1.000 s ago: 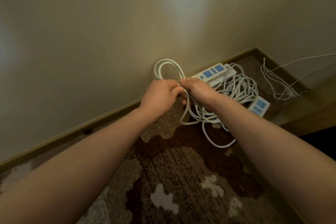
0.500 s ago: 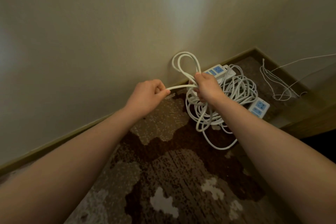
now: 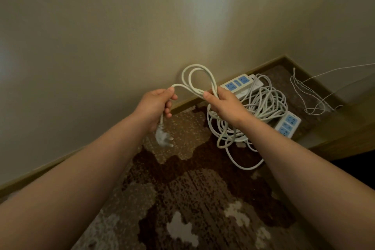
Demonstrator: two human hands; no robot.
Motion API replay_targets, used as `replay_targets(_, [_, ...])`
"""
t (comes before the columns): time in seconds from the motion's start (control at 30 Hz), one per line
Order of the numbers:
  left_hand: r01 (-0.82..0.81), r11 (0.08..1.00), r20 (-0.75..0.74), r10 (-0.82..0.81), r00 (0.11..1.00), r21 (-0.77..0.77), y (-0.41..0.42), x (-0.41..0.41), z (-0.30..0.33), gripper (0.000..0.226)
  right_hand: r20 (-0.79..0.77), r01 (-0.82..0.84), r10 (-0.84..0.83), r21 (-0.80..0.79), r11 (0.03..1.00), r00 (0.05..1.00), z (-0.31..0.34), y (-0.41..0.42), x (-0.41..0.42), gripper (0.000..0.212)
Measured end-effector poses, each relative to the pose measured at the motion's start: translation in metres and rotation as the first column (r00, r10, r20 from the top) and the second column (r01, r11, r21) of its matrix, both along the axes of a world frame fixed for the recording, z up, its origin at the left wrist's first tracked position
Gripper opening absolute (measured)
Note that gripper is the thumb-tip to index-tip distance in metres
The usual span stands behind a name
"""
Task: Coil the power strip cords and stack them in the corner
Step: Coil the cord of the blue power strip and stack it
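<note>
We take the corner of the skirting board (image 3: 284,57) as our reference. The main tangle of white cord (image 3: 261,111) lies on the carpet just short of that corner, with one power strip (image 3: 240,84) against the wall on its far side and a second power strip (image 3: 288,125) on its right.

Our right hand (image 3: 224,103) is clenched round a gathered bundle of loops, which stand up above it and hang below it, close over the tangle.

Our left hand (image 3: 156,105), further from the corner, grips the free end, the plug (image 3: 162,138) dangling beneath.

The span between the hands runs roughly along the wall. We judge the next turn must carry the left hand's end rightward to the bundle.
</note>
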State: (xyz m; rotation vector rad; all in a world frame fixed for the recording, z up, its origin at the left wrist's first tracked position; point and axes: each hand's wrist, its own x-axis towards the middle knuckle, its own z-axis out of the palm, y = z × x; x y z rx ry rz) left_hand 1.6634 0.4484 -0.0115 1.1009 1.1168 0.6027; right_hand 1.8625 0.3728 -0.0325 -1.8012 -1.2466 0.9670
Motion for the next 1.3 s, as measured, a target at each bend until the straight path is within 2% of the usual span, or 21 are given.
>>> replay_targets(0.17, [-0.07,0.992,0.093,0.08,0.993,-0.105,-0.002,0.018,0.007,0.028,0.039,-0.006,0.007,-0.022,1.0,0.999,-0.005,0.001,0.006,0.033])
replay_targets(0.27, [-0.089,0.982,0.129,0.112,0.985,-0.167,-0.007,0.022,0.012,0.029,0.119,0.012,-0.009,-0.024,1.0,0.993,-0.007,0.004,0.004,0.035])
replay_targets(0.4, [-0.075,0.987,0.095,0.089,0.992,-0.142,-0.014,0.024,0.015,0.03,0.144,0.155,-0.147,-0.041,0.987,0.979,-0.006,0.01,-0.009,0.039])
replay_targets(0.53, [-0.104,0.987,0.109,0.118,0.987,-0.124,-0.018,0.039,0.012,0.028,0.212,0.185,-0.171,-0.051,0.981,0.962,-0.002,0.012,-0.009,0.041])
replay_targets(0.6, [-0.139,0.977,0.122,0.159,0.98,-0.159,-0.022,0.044,0.01,0.026,0.251,0.142,-0.126,-0.049,0.989,0.96,-0.001,0.01,-0.01,0.04])
replay_targets(0.7, [-0.141,0.939,0.213,0.215,0.953,-0.315,-0.025,0.049,0.009,0.029,0.295,0.007,0.014,-0.069,0.998,0.955,-0.003,0.003,-0.013,0.031])
replay_targets(0.8, [-0.112,0.918,0.264,0.224,0.938,-0.379,-0.028,0.058,0.015,0.028,0.197,-0.075,0.086,-0.064,0.995,0.977,-0.004,-0.002,-0.019,0.027])
replay_targets(0.93, [-0.096,0.938,0.252,0.187,0.949,-0.334,-0.025,0.069,0.023,0.011,-0.116,-0.061,0.061,0.001,0.998,0.991,0.0,-0.008,-0.021,0.045])
replay_targets(1.0, [-0.078,0.957,0.212,0.14,0.967,-0.28,-0.02,0.071,0.022,0.005,-0.229,-0.051,0.052,0.008,0.999,0.972,0.002,-0.011,-0.019,0.045])
replay_targets(1.03, [-0.078,0.962,0.193,0.131,0.972,-0.262,-0.018,0.071,0.021,0.002,-0.221,-0.055,0.058,0.021,0.998,0.974,0.003,-0.011,-0.018,0.041])
replay_targets(1.13, [-0.127,0.968,0.141,0.16,0.977,-0.215,-0.016,0.072,0.019,0.014,-0.141,-0.08,0.084,0.03,0.996,0.986,0.001,-0.008,-0.012,0.03])
replay_targets(1.3, [-0.187,0.982,0.022,0.186,0.982,0.036,-0.017,0.078,0.013,0.034,-0.148,-0.077,0.081,0.032,0.997,0.986,0.001,-0.011,-0.007,0.015])
